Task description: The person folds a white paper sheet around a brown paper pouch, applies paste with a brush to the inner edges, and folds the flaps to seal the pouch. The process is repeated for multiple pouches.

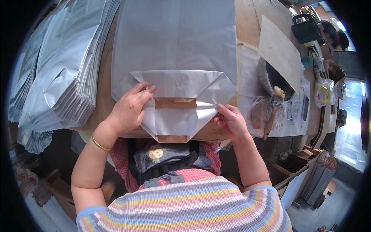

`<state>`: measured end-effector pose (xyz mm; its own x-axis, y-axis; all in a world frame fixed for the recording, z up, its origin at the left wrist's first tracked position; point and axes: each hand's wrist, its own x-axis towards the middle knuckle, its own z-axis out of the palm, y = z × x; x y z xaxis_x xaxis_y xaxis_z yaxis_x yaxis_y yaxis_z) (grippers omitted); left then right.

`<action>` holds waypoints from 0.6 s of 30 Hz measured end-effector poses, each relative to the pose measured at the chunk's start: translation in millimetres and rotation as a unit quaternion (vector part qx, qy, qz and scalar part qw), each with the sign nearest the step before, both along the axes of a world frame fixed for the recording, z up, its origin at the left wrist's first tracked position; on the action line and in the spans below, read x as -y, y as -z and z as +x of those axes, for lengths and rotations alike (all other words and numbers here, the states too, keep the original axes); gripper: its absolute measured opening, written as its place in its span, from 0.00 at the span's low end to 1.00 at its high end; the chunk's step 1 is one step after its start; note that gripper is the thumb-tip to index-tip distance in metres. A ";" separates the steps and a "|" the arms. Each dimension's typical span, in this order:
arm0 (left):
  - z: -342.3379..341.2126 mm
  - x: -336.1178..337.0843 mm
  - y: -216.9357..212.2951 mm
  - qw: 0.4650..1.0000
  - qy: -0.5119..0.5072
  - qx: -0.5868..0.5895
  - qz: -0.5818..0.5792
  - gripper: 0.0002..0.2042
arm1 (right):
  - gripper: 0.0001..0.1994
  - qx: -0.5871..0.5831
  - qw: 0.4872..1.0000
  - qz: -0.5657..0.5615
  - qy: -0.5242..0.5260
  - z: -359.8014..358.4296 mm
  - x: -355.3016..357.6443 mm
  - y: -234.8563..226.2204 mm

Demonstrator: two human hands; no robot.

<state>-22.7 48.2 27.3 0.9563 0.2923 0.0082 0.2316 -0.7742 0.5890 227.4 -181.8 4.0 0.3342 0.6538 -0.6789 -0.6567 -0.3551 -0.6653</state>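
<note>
A large white paper bag (176, 42) lies flat on the wooden worktable (103, 89), its bottom end toward me folded open into flaps with a brown inner layer (174, 103) showing. My left hand (129, 109) presses its fingers flat on the left flap near the brown strip. My right hand (230, 121) pinches the edge of the right flap (206, 108) between thumb and fingers. A gold bangle (98, 144) sits on my left wrist.
A tall fanned stack of finished white bags (58, 73) fills the left of the table. To the right lie a brush (272, 110), a dark bowl (276, 79), plastic wrappers, a board (278, 50) and a black container (307, 29). Another person (336, 36) is at far right.
</note>
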 end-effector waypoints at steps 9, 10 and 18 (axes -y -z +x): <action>-2.2 -1.6 -4.8 0.997 0.053 -0.050 -0.010 0.10 | 0.17 0.716 0.665 0.050 -0.205 0.6 11.3 -7.4; -2.2 -1.9 -3.6 0.997 0.059 -0.049 -0.005 0.10 | 0.19 0.741 0.611 0.106 -0.257 -2.9 10.1 -11.7; -3.3 -1.1 -20.7 0.992 0.080 -0.092 0.015 0.17 | 0.19 0.743 0.569 0.145 -0.321 -17.9 -6.3 -14.0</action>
